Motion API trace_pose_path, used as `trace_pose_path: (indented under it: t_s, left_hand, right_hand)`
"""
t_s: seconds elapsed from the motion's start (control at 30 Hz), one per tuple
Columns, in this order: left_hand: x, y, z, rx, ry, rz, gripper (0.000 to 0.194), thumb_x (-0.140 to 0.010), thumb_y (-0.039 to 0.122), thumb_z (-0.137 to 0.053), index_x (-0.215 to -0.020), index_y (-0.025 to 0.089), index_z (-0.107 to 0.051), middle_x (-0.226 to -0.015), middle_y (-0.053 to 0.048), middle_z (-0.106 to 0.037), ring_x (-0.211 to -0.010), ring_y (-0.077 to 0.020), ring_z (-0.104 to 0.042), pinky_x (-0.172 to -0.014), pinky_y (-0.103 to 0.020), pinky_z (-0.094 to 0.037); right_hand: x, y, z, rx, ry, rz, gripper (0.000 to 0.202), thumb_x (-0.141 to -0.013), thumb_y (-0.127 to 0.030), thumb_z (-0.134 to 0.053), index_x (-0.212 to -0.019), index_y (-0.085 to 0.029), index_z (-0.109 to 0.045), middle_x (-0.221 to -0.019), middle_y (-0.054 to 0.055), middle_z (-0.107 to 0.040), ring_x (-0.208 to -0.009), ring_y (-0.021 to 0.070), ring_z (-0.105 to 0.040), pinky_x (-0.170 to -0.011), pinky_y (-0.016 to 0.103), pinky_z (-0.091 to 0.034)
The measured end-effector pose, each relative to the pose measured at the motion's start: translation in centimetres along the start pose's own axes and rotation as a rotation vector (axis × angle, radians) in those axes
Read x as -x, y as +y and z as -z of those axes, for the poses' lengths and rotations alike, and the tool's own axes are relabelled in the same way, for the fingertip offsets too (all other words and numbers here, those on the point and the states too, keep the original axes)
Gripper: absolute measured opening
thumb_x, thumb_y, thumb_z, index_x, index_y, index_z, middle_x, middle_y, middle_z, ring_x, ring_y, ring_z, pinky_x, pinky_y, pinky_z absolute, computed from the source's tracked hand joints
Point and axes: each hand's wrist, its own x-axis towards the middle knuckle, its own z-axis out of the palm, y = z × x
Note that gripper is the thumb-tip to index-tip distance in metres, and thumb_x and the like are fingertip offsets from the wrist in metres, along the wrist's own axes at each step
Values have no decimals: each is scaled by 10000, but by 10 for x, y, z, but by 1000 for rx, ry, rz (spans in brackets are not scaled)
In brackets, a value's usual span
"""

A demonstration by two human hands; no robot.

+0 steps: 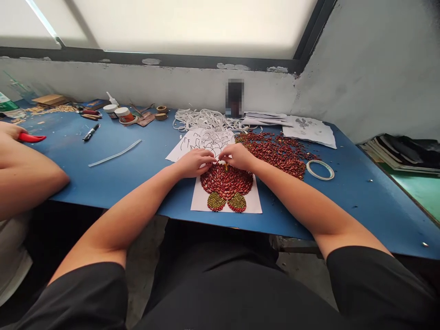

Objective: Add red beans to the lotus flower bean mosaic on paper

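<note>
A white sheet [200, 200] lies near the table's front edge, bearing a rounded pattern of red beans [225, 181] with two green patches [216, 200] below. My left hand [196, 162] rests at the pattern's upper left, its fingers bent close together; whatever they hold is too small to name. Across from it, my right hand [237, 156] is pinched at the upper edge of the beans, and what is between its fingertips cannot be made out. Behind both hands lies a paper with black line drawing [206, 141]. Loose red beans [275, 153] are heaped to the right.
A tape roll [320, 170] lies right of the heap. White paper strips [206, 120] and stacked papers [268, 118] are at the back. Jars [123, 114], a pen [91, 132] and a clear strip [115, 152] are left. Another person's arm [29, 174] rests at far left, near a red tool [32, 137].
</note>
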Motion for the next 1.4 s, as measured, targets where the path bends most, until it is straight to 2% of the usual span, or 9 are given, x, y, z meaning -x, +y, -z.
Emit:
trace_pose_path:
  t_s: [0.27, 0.53, 0.83, 1.07, 1.17, 1.4]
  left_hand:
    - [0, -1, 1, 0, -4, -2, 318, -1041, 266, -517, -1240, 237, -763, -1265, -105, -767, -1132, -258, -717, -994, -448, -551]
    - [-1, -2, 0, 3, -10, -6, 311, -1042, 273, -519, -1235, 242, -762, -1264, -101, -764, -1129, -259, -715, -988, -444, -547]
    - [-1, -3, -1, 7, -10, -6, 308, -1040, 287, -531, -1238, 251, -765, -1239, -95, -769, -1112, -253, -714, -978, -437, -547]
    - [0, -2, -1, 16, -3, -3, 304, -1039, 285, -537, -1231, 250, -769, -1246, -97, -770, -1120, -250, -715, -989, -434, -546]
    - [-1, -2, -1, 19, -5, -3, 310, -1042, 294, -532, -1233, 250, -772, -1239, -101, -772, -1119, -254, -719, -986, -438, -550]
    - [-1, -3, -2, 26, -15, 1, 328, -1041, 302, -530, -1252, 255, -776, -1271, -104, -776, -1143, -264, -712, -1012, -462, -548]
  right_hand:
    - [1, 9, -8, 19, -27, 54, 217, -959, -118, -677, -943, -230, -863, -981, 68, -798, -923, 195, -689, -914, 346, -510]
    - [0, 11, -10, -46, 17, 37, 171, -964, -145, -717, -931, -228, -864, -976, 60, -794, -930, 189, -697, -919, 337, -523]
    - [-1, 13, -15, 10, 19, -7, 170, -935, -135, -763, -979, -242, -888, -1034, 77, -792, -955, 212, -709, -939, 353, -529]
    - [3, 9, -10, 50, 52, 4, 223, -916, -82, -677, -917, -207, -861, -985, 75, -773, -943, 213, -691, -948, 354, -518]
    - [4, 8, -9, 52, 47, 23, 262, -881, -63, -673, -946, -212, -879, -1002, 77, -771, -937, 212, -690, -941, 352, -521]
    - [5, 11, -9, 110, 28, 76, 252, -879, -119, -687, -959, -233, -897, -977, 73, -769, -897, 212, -674, -912, 360, -520]
